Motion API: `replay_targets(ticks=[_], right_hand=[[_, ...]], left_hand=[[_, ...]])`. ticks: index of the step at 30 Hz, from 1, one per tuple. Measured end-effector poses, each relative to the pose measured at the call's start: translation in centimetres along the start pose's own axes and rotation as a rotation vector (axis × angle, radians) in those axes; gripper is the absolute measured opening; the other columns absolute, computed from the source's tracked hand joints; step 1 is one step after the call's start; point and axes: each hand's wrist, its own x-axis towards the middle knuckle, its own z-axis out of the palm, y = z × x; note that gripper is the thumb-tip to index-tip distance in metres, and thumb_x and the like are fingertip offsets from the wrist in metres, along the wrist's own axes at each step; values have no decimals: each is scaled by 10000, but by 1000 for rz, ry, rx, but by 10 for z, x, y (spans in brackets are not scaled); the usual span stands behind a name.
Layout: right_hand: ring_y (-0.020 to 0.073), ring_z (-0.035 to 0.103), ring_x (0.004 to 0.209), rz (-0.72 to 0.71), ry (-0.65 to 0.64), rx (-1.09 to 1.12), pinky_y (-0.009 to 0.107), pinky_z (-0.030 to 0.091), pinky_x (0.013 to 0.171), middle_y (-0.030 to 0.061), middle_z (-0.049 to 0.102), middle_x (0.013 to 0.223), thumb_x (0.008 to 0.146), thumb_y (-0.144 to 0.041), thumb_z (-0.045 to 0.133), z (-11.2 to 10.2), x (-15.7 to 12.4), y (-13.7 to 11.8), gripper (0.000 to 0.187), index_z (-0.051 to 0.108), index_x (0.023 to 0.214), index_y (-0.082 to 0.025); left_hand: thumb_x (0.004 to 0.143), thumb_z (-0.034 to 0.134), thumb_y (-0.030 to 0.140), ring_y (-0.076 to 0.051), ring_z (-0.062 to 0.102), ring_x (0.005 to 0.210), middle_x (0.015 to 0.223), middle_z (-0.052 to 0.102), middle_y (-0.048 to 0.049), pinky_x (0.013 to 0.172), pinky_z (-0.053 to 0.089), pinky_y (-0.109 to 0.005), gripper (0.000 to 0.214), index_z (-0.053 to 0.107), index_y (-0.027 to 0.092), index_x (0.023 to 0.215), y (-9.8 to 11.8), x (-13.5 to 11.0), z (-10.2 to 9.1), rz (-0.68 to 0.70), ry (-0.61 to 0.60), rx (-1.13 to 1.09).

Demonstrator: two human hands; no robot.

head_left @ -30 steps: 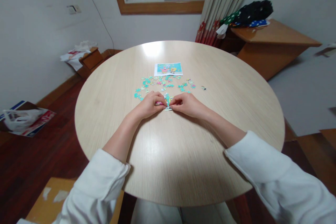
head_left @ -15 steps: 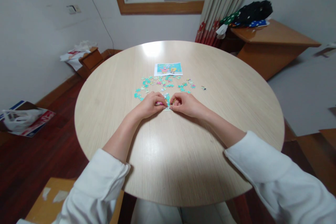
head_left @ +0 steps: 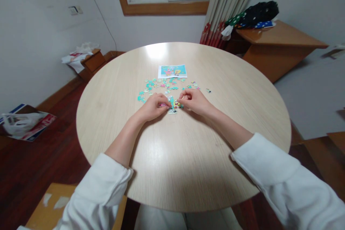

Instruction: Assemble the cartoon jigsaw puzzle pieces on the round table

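A small joined cluster of puzzle pieces point(head_left: 174, 106) lies on the round wooden table point(head_left: 183, 158) between my hands. My left hand point(head_left: 153, 106) rests with its fingers curled and its fingertips pressed on the cluster's left side. My right hand point(head_left: 194, 100) is lifted slightly beside the cluster's right edge, thumb and fingers pinched together; what they hold is too small to name. Loose teal and pink pieces point(head_left: 161, 85) are scattered just beyond my hands. A reference picture point(head_left: 172, 71) lies flat behind them.
A wooden desk point(head_left: 280, 41) with a dark dotted cloth point(head_left: 256, 12) stands at the right, by a curtain point(head_left: 229, 3). A low wooden box with papers point(head_left: 86, 57) sits at the left wall. A plastic bag point(head_left: 21, 124) lies on the floor. A cardboard piece point(head_left: 51, 205) is at the bottom left.
My right hand has moved up and away from the joined cluster, which now shows more. My left hand has stayed in place on it.
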Motion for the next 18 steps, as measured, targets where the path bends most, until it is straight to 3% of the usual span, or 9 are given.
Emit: replay_targets(ticks=[4,8,18], right_hand=[[85,367,482,-13,105,-3,255,279,518,-69,419,506,721,-247,636,-5,5,6,111,546,698,-186],[90,369,494,-24,101,-41,263,282,530,-62,414,512,723,-227,623,-6,4,7,96,543,685,-189],[98,400,556,-177,14,-206,261,303,580,-65,416,552,721,-171,612,1,-5,1,15,608,734,-178]], left_hand=[[750,545,119,-137,571,738,781,678,-24,730,462,-290,163,698,177,761,-4,0,-6,-129,265,-19],[760,543,152,-128,527,688,779,664,-19,690,454,-290,119,659,179,763,-11,1,-12,-223,458,-11],[796,492,107,-151,526,726,794,606,-26,681,445,-303,136,573,205,750,-19,2,-12,-232,535,37]])
